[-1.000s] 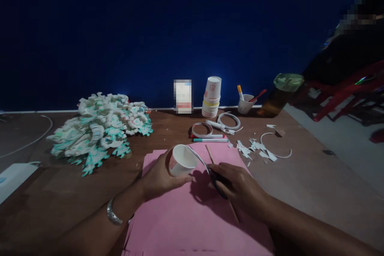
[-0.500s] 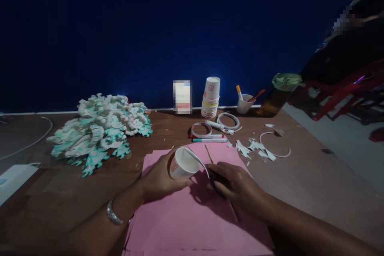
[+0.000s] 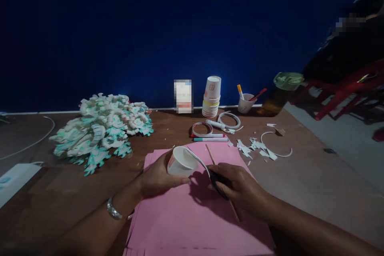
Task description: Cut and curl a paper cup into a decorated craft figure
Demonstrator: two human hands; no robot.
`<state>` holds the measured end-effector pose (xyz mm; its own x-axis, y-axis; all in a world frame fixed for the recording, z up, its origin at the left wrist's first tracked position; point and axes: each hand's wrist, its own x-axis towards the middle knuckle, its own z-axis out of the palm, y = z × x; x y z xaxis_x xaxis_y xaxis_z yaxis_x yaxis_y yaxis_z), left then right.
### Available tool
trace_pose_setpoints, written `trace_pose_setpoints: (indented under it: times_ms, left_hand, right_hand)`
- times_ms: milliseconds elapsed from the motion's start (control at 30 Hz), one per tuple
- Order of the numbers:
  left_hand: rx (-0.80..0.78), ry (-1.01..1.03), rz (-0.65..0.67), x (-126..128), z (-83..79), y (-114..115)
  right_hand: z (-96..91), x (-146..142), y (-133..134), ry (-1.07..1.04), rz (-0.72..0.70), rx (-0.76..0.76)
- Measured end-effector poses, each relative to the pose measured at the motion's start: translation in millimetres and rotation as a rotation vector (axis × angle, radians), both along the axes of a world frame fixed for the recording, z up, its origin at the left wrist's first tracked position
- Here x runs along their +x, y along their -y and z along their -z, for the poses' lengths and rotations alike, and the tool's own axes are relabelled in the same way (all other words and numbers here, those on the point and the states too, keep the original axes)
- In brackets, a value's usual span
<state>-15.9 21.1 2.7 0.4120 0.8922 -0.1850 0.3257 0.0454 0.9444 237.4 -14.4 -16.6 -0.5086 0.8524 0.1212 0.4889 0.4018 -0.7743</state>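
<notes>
My left hand [image 3: 156, 177] is closed around a white paper cup [image 3: 181, 164], tilted with its mouth toward me and to the right. Part of its rim has come away as a thin curved strip [image 3: 200, 159] that runs across to my right hand [image 3: 233, 184]. That hand is closed on black-handled scissors [image 3: 216, 184]; their blades are mostly hidden by the strip and fingers. Below both hands lies a stack of pink paper sheets [image 3: 192, 224]. A thin wooden stick [image 3: 210, 153] rests on it, passing under my right hand.
A pile of green-and-white paper cutouts [image 3: 105, 132] sits left. Behind stand stacked paper cups [image 3: 211, 96] and a cup with pens [image 3: 246, 105]. Rolls of tape [image 3: 229, 121], markers [image 3: 210, 139] and paper scraps [image 3: 255, 146] lie nearer. A power strip [image 3: 18, 182] is far left; a person [image 3: 354, 48] sits right.
The paper cup has shifted slightly left in my left hand, and the gap between its cut edge and the rim strip looks longer. My right hand has barely moved.
</notes>
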Motion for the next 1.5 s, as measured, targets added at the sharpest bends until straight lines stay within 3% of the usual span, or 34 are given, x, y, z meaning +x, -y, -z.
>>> trace_pose_setpoints:
  times_ms: [100, 300, 800, 967, 1233, 1500]
  left_hand:
    - [-0.061, 0.066, 0.053, -1.7, 2.4, -1.2]
    - [-0.166, 0.192, 0.024, -5.7, 9.7, -3.0]
    - [-0.25, 0.444, 0.051, -6.1, 9.2, -2.6]
    - [-0.278, 0.452, 0.11, -7.8, 7.7, -3.8]
    - [-0.235, 0.346, 0.116, -6.2, 5.0, -1.9]
    - [-0.318, 0.425, 0.097, -10.2, 14.7, -2.3]
  right_hand:
    - [-3.2, -1.2, 0.2, -0.018, -0.009, -0.021]
    - [-3.5, -0.9, 0.9, -0.07, -0.035, -0.03]
    - [-1.7, 0.7, -5.1, -0.151, -0.095, -0.131]
    - [-3.3, 0.5, -4.9, -0.149, -0.1, -0.163]
    - [-8.0, -1.5, 2.0, -0.104, -0.066, -0.076]
    - [-7.1, -1.0, 5.7, -0.139, -0.074, -0.093]
